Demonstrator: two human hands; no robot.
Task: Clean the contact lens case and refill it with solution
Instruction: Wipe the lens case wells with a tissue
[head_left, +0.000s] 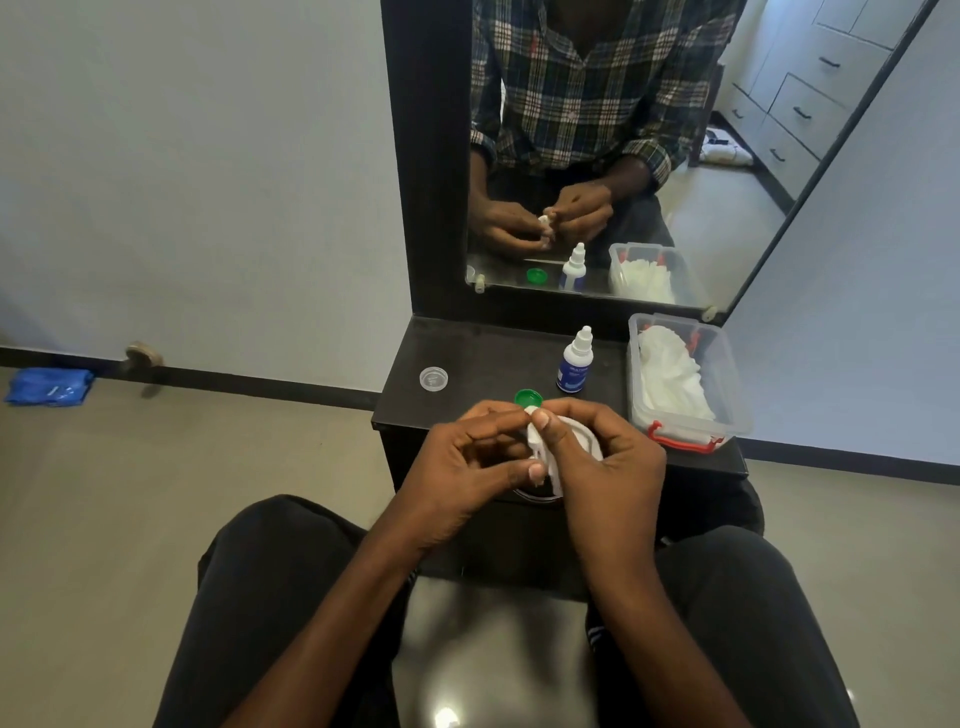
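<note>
Both hands meet over the front edge of a small black counter (493, 358). My left hand (467, 467) grips the white contact lens case (531, 411), mostly hidden by fingers. My right hand (597, 457) pinches a white tissue (540, 447) and presses it against the case with the thumb. A green lens-case cap (529, 398) lies on the counter just behind my fingers. A clear cap (434, 378) lies further left. The solution bottle (574, 361), white with a blue label and capped, stands upright behind the hands. A white round dish (589, 441) sits under my right hand, partly hidden.
A clear plastic box (685, 384) with red clips, full of white tissues, stands at the counter's right end. A black-framed mirror (597, 156) rises behind the counter. My dark-trousered knees flank the counter front. A blue cloth (49, 385) lies on the floor, far left.
</note>
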